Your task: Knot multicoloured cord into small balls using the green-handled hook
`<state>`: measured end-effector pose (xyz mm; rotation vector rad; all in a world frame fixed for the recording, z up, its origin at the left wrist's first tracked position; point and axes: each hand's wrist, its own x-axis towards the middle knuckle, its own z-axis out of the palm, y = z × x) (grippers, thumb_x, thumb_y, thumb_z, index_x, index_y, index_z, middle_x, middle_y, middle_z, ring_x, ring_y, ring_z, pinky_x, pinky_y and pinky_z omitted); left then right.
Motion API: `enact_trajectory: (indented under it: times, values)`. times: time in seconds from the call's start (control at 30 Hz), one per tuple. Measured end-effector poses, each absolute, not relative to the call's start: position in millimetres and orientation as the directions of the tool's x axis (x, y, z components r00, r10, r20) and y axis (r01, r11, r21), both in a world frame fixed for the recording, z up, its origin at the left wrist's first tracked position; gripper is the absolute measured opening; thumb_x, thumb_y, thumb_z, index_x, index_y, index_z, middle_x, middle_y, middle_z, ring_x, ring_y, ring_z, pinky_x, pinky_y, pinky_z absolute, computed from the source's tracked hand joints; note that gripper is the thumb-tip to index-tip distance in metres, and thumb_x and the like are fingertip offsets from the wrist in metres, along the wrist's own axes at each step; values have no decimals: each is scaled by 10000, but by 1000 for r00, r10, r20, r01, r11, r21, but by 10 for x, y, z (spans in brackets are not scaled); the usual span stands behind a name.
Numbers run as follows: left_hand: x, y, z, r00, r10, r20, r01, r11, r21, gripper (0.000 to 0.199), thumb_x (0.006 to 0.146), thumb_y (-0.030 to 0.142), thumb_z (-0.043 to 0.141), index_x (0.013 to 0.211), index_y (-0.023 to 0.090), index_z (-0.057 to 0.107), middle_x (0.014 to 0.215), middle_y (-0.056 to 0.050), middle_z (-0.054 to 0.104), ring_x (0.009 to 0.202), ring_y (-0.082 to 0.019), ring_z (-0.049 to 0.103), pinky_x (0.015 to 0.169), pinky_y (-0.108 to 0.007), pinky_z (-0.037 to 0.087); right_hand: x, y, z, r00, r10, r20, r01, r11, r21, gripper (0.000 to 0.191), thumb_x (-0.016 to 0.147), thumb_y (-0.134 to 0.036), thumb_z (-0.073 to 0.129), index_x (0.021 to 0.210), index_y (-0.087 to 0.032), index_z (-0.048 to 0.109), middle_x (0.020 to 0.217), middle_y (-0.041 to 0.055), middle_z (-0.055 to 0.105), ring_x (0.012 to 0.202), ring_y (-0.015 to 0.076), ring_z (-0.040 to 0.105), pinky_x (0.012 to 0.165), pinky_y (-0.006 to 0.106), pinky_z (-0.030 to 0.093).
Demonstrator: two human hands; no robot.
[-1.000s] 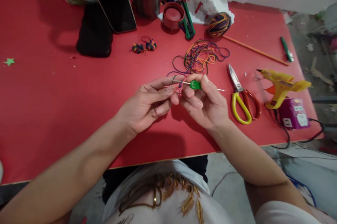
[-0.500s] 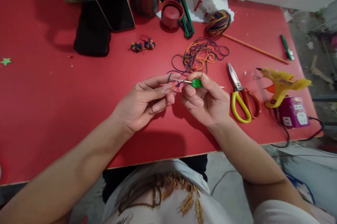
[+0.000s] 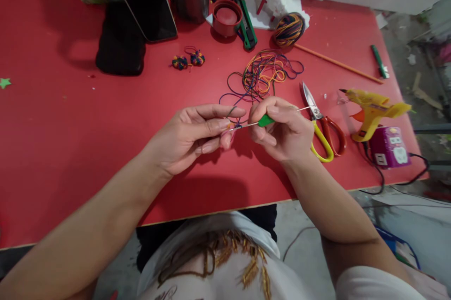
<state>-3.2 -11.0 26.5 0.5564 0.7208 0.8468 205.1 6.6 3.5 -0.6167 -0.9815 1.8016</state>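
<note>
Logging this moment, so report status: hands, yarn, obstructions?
Right hand gripping green-handled hook; left hand pinching yarn piece. Hook tip at yarn. Scissors close beside right hand.

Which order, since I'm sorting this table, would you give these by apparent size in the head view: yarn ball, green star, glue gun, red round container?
1. Glue gun
2. Yarn ball and red round container: too alike to rank
3. Green star

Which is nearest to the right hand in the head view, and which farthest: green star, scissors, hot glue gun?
1. Scissors, just right of the right hand.
2. Hot glue gun, farther right.
3. Green star, far left.
</note>
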Motion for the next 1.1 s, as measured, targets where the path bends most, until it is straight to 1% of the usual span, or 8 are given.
enact_trajectory:
  times: [0.13,0.33,0.5,0.67,0.73,0.87,0.97,1.1]
  values:
    - [-51,-115,270,470,818,-332,-447,545,710,210,818,93,871,1024,123,904,598,-99,714,427,-40,462,400,-121,277,2096,49,68,-371,926,72,-470,-120,-875,190,908,-261,715,802,-135,811,580,27,696,367,59,403,348,186,245]
    - [-62,-125,247,419,854,-308,-431,486,760,239,845,116,862,1081,131,893,620,-89,736,445,-59,505,409,-131,339,2101,-17,88,-273,946,173,-380,59,-923,173,936,-255,734,867,-150,852,583,16,682,398,78,402,332,215,209]
    - [-45,-128,259,371,875,-310,-443,460,769,280,831,115,876,1110,137,877,660,-67,755,475,-83,580,434,-148,414,2116,-76,82,-195,939,282,-303,215,-928,176,977,-218,705,937,-160,866,648,11,700,441,77,437,394,223,299]
    - [-43,-128,206,402,871,-283,-475,462,749,315,845,156,896,1157,142,854,696,-51,761,475,-74,579,448,-155,433,2099,-121,54,-183,901,394,-80,385,-919,198,1027,-280,675,975,-186,841,740,14,746,505,102,561,498,257,479]
    - [-38,-129,178,411,875,-256,-507,453,733,321,861,164,892,1178,142,847,711,-54,763,475,-66,570,448,-145,427,2078,-134,41,-197,845,496,21,510,-860,182,1038,-257,652,1027,-196,824,808,26,780,599,134,674,603,295,579]
    - [-5,-136,147,405,881,-244,-612,459,644,298,878,177,887,1173,185,845,730,-22,758,478,-43,551,443,-114,403,2041,-190,53,-317,654,687,254,757,-602,292,1029,-126,572,1239,-217,753,973,59,834,904,217,809,834,383,688]
    - [33,-152,141,423,863,-275,-669,502,548,279,896,135,855,1161,224,845,753,1,766,470,-29,512,432,-101,386,2024,-251,71,-379,624,684,425,773,-470,321,1032,-110,576,1314,-212,692,1113,92,839,1053,219,804,921,349,692]
    - [59,-167,119,427,865,-265,-705,502,500,322,889,71,829,1129,285,852,839,10,807,483,-23,492,424,-90,363,1999,-293,46,-366,591,719,523,770,-366,313,1044,-140,593,1345,-200,651,1144,101,831,1055,202,800,924,309,682]
